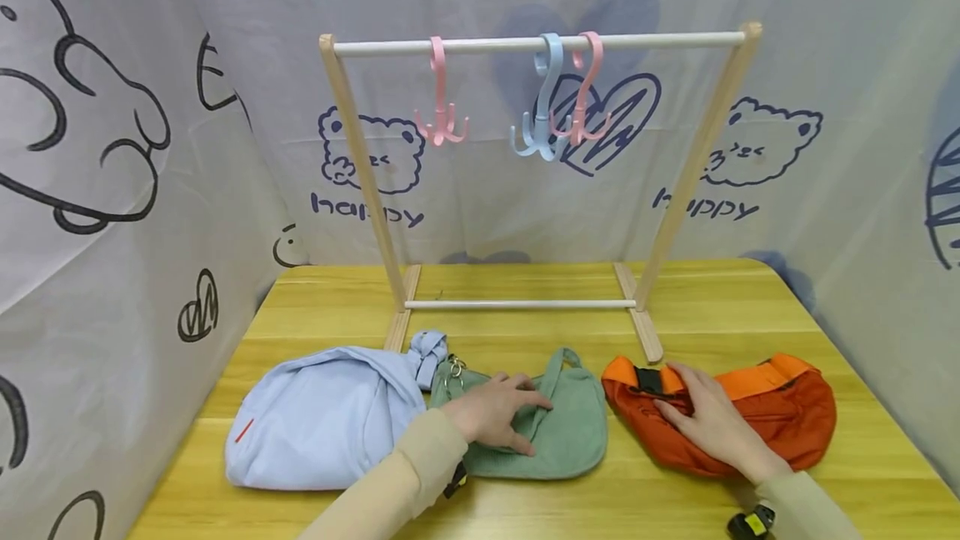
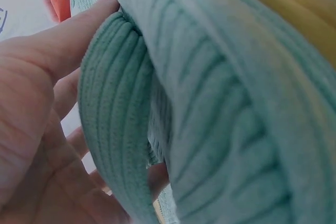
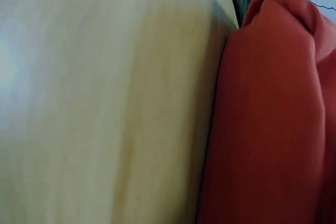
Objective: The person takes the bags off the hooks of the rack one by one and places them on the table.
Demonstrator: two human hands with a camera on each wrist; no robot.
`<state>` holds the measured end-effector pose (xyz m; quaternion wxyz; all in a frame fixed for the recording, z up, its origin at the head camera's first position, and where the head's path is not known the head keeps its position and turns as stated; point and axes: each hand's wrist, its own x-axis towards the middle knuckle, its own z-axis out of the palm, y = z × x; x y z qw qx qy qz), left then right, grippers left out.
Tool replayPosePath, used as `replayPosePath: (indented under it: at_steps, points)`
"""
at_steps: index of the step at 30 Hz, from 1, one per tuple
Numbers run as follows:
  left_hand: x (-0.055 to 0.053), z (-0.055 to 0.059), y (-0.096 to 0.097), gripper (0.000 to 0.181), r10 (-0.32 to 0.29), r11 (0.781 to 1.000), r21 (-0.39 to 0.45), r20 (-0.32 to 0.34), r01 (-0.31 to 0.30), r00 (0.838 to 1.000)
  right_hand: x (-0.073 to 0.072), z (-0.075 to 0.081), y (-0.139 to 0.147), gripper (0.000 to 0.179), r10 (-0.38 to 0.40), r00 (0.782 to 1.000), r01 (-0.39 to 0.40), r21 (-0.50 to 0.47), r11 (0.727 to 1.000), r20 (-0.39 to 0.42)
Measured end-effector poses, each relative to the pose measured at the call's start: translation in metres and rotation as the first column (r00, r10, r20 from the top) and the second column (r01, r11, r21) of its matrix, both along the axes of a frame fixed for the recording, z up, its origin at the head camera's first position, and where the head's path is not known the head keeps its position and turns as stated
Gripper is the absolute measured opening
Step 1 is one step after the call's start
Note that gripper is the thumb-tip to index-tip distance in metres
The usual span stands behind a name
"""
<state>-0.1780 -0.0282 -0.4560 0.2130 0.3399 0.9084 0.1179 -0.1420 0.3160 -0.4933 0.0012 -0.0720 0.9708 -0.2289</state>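
Note:
My left hand (image 1: 498, 413) lies over a green corduroy bag (image 1: 573, 432) in the middle of the table, thumb and index finger spread apart. Close up in the left wrist view, the bag's ribbed strap (image 2: 118, 98) arches across the palm, and the thumb (image 2: 68, 38) touches the fabric beside it; some fingertips are hidden behind the strap. On the right, an orange-red waist bag (image 1: 795, 423) with a black buckle (image 1: 648, 381) lies under my right hand (image 1: 716, 423), whose fingers rest on its upper side. The right wrist view shows no part of that hand.
A pale blue bag (image 1: 322, 423) with a knotted strap lies left of the green one. Behind stands a wooden rack (image 1: 540, 43) with a pink hook (image 1: 440, 94), a blue hook (image 1: 543, 102) and another pink hook (image 1: 585, 94). Printed cloth surrounds the yellow wooden table (image 1: 525, 515).

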Motion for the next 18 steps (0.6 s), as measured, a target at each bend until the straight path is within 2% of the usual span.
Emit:
replayPosePath:
  at_steps: [7,12,14,18]
  points:
    - [-0.001,0.002,0.002,0.066,-0.004,1.0,-0.003,-0.004,0.004,1.0,0.0,-0.001,0.009,0.071,0.006,1.0,-0.006,-0.009,1.0,0.028]
    - [-0.003,0.007,0.001,0.067,-0.004,1.0,0.015,0.042,0.004,0.999,-0.001,0.001,0.015,0.071,0.027,0.999,-0.027,-0.009,1.0,0.024]
    - [-0.004,0.011,0.0,0.066,-0.001,0.999,0.033,0.067,-0.002,0.998,-0.001,0.006,0.016,0.071,0.034,0.999,-0.033,-0.017,0.999,0.033]
    - [-0.012,0.025,-0.01,0.062,0.032,0.996,0.084,0.048,-0.036,0.998,-0.005,0.03,0.017,0.073,0.042,0.998,-0.041,-0.032,0.999,0.044]
